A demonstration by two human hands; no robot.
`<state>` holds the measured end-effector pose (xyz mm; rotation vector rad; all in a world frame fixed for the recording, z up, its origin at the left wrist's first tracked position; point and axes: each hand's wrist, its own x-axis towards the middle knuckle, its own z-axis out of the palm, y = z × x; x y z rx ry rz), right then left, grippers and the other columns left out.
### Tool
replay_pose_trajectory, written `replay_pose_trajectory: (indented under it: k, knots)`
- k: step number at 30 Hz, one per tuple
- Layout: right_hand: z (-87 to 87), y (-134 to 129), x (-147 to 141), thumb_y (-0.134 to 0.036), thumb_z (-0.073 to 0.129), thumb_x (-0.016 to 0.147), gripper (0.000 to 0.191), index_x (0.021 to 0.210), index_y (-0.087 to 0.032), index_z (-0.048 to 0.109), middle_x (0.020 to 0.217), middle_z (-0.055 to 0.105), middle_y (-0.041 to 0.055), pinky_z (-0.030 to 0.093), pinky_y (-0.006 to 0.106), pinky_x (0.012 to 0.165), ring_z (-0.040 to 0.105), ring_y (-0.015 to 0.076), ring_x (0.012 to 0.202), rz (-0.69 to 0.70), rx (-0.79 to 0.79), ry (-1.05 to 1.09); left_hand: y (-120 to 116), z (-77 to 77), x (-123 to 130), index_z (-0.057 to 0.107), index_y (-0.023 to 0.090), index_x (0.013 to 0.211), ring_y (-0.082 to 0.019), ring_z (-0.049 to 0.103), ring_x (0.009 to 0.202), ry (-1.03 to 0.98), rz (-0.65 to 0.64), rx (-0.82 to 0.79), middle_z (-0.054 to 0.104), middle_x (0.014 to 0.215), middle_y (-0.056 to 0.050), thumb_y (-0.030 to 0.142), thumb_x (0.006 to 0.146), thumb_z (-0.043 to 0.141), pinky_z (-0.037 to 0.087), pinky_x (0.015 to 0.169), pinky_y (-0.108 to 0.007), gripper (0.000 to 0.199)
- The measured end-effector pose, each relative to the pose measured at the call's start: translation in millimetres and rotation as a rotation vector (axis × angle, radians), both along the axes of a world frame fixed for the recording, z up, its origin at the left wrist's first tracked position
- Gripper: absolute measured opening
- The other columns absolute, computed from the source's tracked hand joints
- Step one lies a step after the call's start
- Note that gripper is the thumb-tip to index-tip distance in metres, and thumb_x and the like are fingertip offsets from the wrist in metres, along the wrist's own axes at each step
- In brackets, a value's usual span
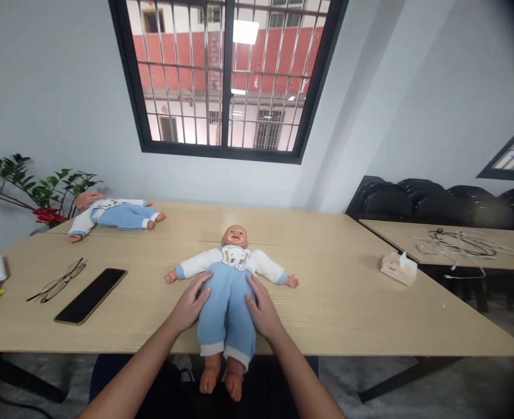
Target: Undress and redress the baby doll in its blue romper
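Note:
A baby doll (227, 285) with a smiling face lies on its back on the table in front of me. It wears a blue and white outfit with an animal face on the bib, and its arms are spread wide. The doll's feet stick out past the near edge of the table. My left hand (191, 302) holds the doll's left-hand side in the picture, at hip height, thumb over the blue trousers. On the opposite side my right hand (262, 305) clasps it the same way, fingers along the waist. Part of each hand's grip is hidden.
A second doll (124, 214) lies at the back left beside a potted plant (47, 189). Glasses (60, 282) and a phone (92, 295) rest on the left, a tissue pack (399, 269) on the right. Cables (457, 243) lie on another table near stacked black chairs (388, 201).

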<state>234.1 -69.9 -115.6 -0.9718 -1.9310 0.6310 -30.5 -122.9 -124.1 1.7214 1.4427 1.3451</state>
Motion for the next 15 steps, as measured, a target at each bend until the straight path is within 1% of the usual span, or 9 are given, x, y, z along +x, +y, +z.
replay_pose_trajectory:
  k: [2, 4, 5, 7, 9, 10, 11, 13, 15]
  knots:
    - [3.2, -14.0, 4.0, -0.046, 0.054, 0.101, 0.055, 0.152, -0.025, 0.051, 0.162, 0.043, 0.0136, 0.034, 0.056, 0.122, 0.041, 0.0298, 0.150, 0.026, 0.014, -0.044, -0.4, -0.4, 0.1, 0.057, 0.021, 0.141, -0.027, 0.050, 0.143, 0.012, 0.037, 0.035, 0.056, 0.150, -0.014, 0.050, 0.101, 0.052, 0.034, 0.123, -0.052, 0.050]
    - [11.7, -32.4, 8.3, -0.044, 0.052, 0.101, 0.057, 0.155, -0.026, 0.047, 0.165, 0.039, 0.0118, 0.030, 0.058, 0.124, 0.034, 0.0303, 0.154, 0.055, 0.081, -0.074, -0.8, -0.4, 0.4, 0.060, 0.021, 0.136, -0.028, 0.055, 0.137, 0.008, 0.104, 0.079, 0.061, 0.143, -0.014, 0.049, 0.099, 0.053, 0.039, 0.119, -0.053, 0.047]
    - [17.8, -42.8, 9.8, -0.042, 0.051, 0.101, 0.058, 0.157, -0.027, 0.045, 0.165, 0.039, 0.0105, 0.027, 0.059, 0.125, 0.031, 0.0304, 0.155, 0.107, 0.127, -0.106, -1.2, -0.4, 0.5, 0.063, 0.020, 0.130, -0.028, 0.058, 0.132, 0.004, 0.134, 0.094, 0.064, 0.138, -0.014, 0.049, 0.099, 0.053, 0.042, 0.117, -0.053, 0.044]
    - [31.6, -63.1, 9.9, -0.040, 0.051, 0.100, 0.061, 0.158, -0.029, 0.042, 0.166, 0.039, 0.0070, 0.020, 0.059, 0.128, 0.027, 0.0305, 0.157, 0.280, 0.208, -0.219, -2.3, -0.6, 1.2, 0.068, 0.020, 0.120, -0.029, 0.064, 0.122, -0.011, 0.148, 0.088, 0.069, 0.127, -0.014, 0.050, 0.098, 0.053, 0.048, 0.110, -0.053, 0.040]
    - [42.0, -78.5, 5.2, -0.044, 0.055, 0.098, 0.064, 0.159, -0.031, 0.040, 0.165, 0.040, 0.0037, 0.012, 0.059, 0.130, 0.027, 0.0305, 0.157, 0.464, 0.235, -0.369, -3.3, -1.4, 2.8, 0.070, 0.021, 0.116, -0.030, 0.068, 0.117, -0.042, 0.086, 0.046, 0.072, 0.122, -0.013, 0.050, 0.099, 0.053, 0.053, 0.106, -0.052, 0.038]
    - [44.2, -82.7, 1.2, -0.047, 0.056, 0.097, 0.065, 0.159, -0.032, 0.040, 0.165, 0.041, 0.0028, 0.009, 0.058, 0.130, 0.027, 0.0303, 0.157, 0.518, 0.232, -0.430, -3.2, -2.2, 4.2, 0.070, 0.022, 0.118, -0.031, 0.069, 0.117, -0.063, 0.037, 0.023, 0.073, 0.123, -0.013, 0.050, 0.099, 0.053, 0.054, 0.105, -0.052, 0.038]
    - [43.9, -84.1, -3.7, -0.050, 0.057, 0.097, 0.066, 0.159, -0.033, 0.041, 0.164, 0.042, 0.0023, 0.007, 0.057, 0.130, 0.028, 0.0301, 0.156, 0.543, 0.225, -0.475, -2.3, -3.1, 5.8, 0.070, 0.023, 0.121, -0.031, 0.069, 0.118, -0.085, -0.012, 0.005, 0.073, 0.125, -0.012, 0.050, 0.098, 0.053, 0.055, 0.104, -0.052, 0.039]
    - [37.1, -79.4, -14.5, -0.055, 0.056, 0.097, 0.066, 0.158, -0.033, 0.041, 0.163, 0.043, 0.0022, 0.004, 0.056, 0.131, 0.028, 0.0300, 0.156, 0.526, 0.215, -0.518, 2.3, -4.9, 9.8, 0.070, 0.026, 0.126, -0.032, 0.067, 0.123, -0.112, -0.088, -0.019, 0.073, 0.129, -0.011, 0.052, 0.098, 0.054, 0.055, 0.106, -0.053, 0.042]
    - [26.6, -68.3, -24.7, -0.058, 0.054, 0.098, 0.067, 0.158, -0.033, 0.041, 0.164, 0.043, 0.0032, 0.002, 0.058, 0.130, 0.028, 0.0312, 0.156, 0.472, 0.211, -0.531, 11.5, -5.6, 14.0, 0.068, 0.027, 0.132, -0.032, 0.062, 0.132, -0.100, -0.145, -0.040, 0.069, 0.137, -0.010, 0.055, 0.098, 0.053, 0.050, 0.113, -0.054, 0.046]
